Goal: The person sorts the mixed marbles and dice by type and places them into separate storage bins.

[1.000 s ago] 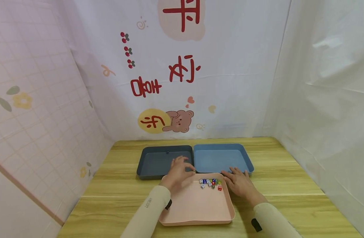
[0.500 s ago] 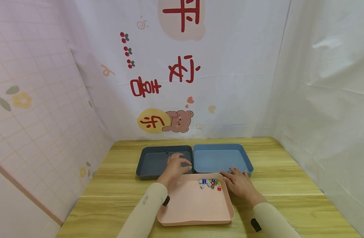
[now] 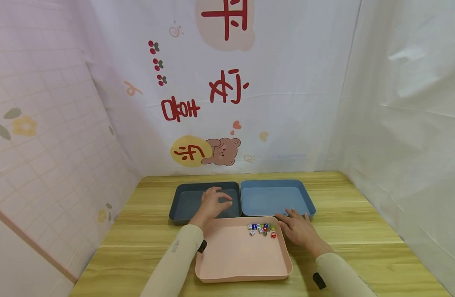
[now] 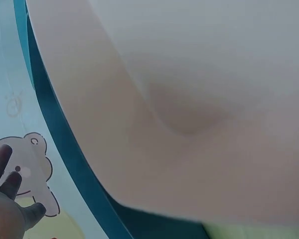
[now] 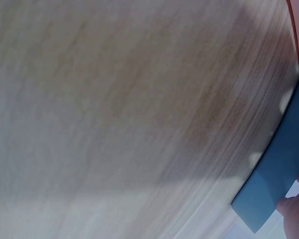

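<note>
My left hand [image 3: 212,204] is over the dark grey-blue tray [image 3: 183,206], pinching a small greenish marble [image 3: 231,201] between thumb and forefinger. Fingers and thumb show at the lower left of the left wrist view, but the marble cannot be made out there. My right hand [image 3: 299,229] rests with spread fingers on the near rim of the light blue tray [image 3: 276,198], beside the pink tray's corner. In the right wrist view its fingers [image 5: 296,211] touch that tray's rim. White, blue and red dice [image 3: 273,235] lie with several glass marbles [image 3: 273,227] in the pink tray [image 3: 246,255].
Both blue trays stand side by side at the back of the wooden table [image 3: 138,231], with the pink tray in front of them. A printed cloth [image 3: 287,103] hangs behind, and fabric walls enclose both sides.
My left hand has moved left and away from me, carrying the marble from near the pink tray's far edge to above the dark tray. My right hand stays put.
</note>
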Tool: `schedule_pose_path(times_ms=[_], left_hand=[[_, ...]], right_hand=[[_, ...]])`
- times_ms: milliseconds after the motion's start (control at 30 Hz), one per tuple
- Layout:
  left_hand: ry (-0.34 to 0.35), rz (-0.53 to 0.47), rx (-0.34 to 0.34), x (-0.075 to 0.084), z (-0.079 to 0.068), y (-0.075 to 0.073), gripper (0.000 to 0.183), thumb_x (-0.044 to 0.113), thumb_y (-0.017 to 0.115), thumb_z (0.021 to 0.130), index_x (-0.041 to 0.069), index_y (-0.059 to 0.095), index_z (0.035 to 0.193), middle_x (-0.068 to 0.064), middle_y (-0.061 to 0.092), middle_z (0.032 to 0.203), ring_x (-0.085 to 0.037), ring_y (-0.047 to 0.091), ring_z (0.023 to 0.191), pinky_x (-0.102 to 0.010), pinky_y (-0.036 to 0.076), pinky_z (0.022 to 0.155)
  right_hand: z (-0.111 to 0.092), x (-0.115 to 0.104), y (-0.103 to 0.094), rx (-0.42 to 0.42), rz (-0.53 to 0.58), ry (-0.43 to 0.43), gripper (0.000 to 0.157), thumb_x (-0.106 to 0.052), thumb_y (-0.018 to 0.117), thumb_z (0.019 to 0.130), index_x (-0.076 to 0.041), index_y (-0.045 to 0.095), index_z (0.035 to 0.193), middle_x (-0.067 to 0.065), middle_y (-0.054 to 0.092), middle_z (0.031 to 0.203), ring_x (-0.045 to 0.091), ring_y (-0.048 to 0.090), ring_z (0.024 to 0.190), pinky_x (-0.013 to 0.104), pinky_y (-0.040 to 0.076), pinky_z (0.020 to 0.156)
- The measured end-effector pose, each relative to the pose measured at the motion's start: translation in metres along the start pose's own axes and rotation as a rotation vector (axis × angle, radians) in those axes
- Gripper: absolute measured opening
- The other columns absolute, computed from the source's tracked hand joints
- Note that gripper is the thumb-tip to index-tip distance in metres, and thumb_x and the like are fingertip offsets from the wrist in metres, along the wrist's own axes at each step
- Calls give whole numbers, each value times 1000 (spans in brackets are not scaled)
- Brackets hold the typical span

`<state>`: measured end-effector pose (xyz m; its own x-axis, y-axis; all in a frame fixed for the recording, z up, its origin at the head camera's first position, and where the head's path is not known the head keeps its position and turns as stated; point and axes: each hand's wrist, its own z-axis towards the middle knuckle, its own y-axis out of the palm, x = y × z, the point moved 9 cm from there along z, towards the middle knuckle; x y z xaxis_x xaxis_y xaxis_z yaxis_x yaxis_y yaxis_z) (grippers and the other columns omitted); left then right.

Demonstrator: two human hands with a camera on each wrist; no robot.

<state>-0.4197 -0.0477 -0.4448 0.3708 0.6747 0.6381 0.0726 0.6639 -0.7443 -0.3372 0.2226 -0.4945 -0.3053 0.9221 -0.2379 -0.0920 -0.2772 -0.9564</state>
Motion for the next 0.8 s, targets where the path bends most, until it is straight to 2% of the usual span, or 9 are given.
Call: schedule_pose_path(times_ms=[400,600,800], left_hand=[[-64,-38,17,-15,3,-13,14,27,73,92,20,77,102,-16,45,147,-41,28,141,-63,10,116],[-97,-51,48,-28,7,-21,17,26,72,92,18,77,105,-16,46,146,-41,31,140,-65,15,114],[-117,-19,65,-39,10,-27,21,27,72,92,15,77,108,-19,47,145,-45,34,136,-66,19,112]], right_hand=[[0,1,0,4,4,2,40,-32,48,105,-14,60,139,26,48,143,51,38,135,77,21,103],[0,0,0,13,2,3,39,-30,49,105,-14,61,138,26,49,143,51,38,134,77,21,103],[0,0,0,9,-12,-3,39,-30,49,105,-14,60,139,26,49,143,51,39,134,77,22,103]])
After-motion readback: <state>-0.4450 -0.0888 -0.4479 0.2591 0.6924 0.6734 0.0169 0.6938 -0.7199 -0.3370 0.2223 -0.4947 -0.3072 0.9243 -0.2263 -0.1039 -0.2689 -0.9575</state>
